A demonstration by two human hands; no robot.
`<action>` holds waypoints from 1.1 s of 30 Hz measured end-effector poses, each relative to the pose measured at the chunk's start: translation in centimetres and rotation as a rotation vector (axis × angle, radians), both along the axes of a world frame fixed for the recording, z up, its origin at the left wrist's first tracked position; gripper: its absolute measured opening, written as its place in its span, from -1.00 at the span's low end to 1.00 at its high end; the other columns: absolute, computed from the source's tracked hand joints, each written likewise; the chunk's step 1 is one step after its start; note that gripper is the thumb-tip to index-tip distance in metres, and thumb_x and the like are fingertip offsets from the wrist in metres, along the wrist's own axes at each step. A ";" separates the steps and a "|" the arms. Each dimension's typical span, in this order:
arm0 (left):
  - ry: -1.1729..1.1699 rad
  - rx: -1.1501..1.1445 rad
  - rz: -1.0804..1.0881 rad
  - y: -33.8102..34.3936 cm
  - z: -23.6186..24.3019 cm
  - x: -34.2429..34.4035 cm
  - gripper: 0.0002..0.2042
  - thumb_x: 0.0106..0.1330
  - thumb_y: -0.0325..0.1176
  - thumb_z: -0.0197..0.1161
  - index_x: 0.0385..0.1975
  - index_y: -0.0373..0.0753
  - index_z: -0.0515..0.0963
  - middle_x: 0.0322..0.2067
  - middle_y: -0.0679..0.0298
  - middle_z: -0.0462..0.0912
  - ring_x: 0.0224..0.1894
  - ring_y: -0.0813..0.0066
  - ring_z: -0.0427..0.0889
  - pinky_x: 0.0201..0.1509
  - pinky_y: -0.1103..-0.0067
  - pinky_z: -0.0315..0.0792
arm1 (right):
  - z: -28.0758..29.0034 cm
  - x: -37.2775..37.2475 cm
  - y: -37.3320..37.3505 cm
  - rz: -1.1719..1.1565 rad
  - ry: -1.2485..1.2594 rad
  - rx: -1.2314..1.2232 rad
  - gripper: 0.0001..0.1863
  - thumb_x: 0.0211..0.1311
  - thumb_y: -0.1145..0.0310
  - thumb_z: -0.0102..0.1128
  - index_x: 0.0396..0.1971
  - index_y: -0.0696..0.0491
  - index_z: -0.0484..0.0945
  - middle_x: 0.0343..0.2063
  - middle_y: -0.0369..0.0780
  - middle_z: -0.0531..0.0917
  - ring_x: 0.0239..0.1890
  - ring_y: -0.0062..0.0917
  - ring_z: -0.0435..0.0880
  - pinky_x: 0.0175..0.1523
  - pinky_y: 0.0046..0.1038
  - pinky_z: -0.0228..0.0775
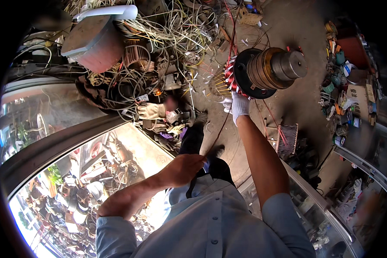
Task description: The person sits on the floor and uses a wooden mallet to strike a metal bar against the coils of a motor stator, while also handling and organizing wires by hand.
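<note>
A rotor [262, 69] with a thick steel shaft, several copper-coloured rings and a black disc stands at the upper right of centre. Red wire windings [231, 77] show along its left side. In a white knitted glove, my right hand [239, 105] reaches up to the windings' lower edge; its visible fingers are apart, and the tips by the rotor are partly hidden. My bare left hand [185, 170] is closed in front of my waist. From its fingers a thin dark red wire [221, 129] slants up toward the gloved hand and the rotor.
Tangled pale cables [172, 30] and scrap motor parts [137, 58] heap at the upper left, beside a reddish metal housing [94, 47]. A tan work glove [151, 111] lies below. Glass cases flank me. Boxes and small parts, including a cardboard box [357, 101], line the right.
</note>
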State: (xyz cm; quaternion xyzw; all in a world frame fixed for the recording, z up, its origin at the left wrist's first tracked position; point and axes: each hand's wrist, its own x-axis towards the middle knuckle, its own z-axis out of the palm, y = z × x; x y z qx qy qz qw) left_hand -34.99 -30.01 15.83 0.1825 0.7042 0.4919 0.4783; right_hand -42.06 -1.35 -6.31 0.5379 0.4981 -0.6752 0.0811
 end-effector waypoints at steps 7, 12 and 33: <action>-0.028 -0.110 -0.187 2.3 3.6 -1.1 -0.71 0.55 -0.31 0.10 0.10 -0.35 0.54 -0.50 0.09 0.66 -0.47 0.26 0.70 -0.31 0.38 0.54 | -5.1 -1.3 3.3 0.014 -0.190 0.056 -0.65 0.40 0.01 0.18 -0.16 0.01 0.63 -0.48 -0.24 0.66 -0.58 -0.48 0.65 -0.63 -0.40 0.40; -0.109 -0.069 -0.203 2.9 5.1 -1.3 -0.54 0.55 -0.07 0.07 0.17 -0.34 0.52 -0.28 -0.04 0.74 -0.14 0.03 0.73 -0.02 0.29 0.57 | -0.6 1.2 4.0 0.099 -0.190 -0.287 -0.77 0.44 0.15 0.14 -0.20 -0.01 0.63 -0.62 -0.35 0.48 -0.71 -0.60 0.43 -0.69 -0.49 0.22; 1.145 -0.002 0.008 18.0 -10.4 8.2 -0.86 0.38 -0.25 0.24 -0.20 -0.14 0.56 -0.35 0.18 0.56 -0.33 0.08 0.68 -0.34 0.26 0.58 | 34.6 28.0 0.2 0.334 -0.138 -0.060 -0.78 0.31 0.30 0.26 -0.26 0.14 0.72 -0.72 -0.45 0.36 -0.76 -0.78 0.26 -0.66 -0.63 0.05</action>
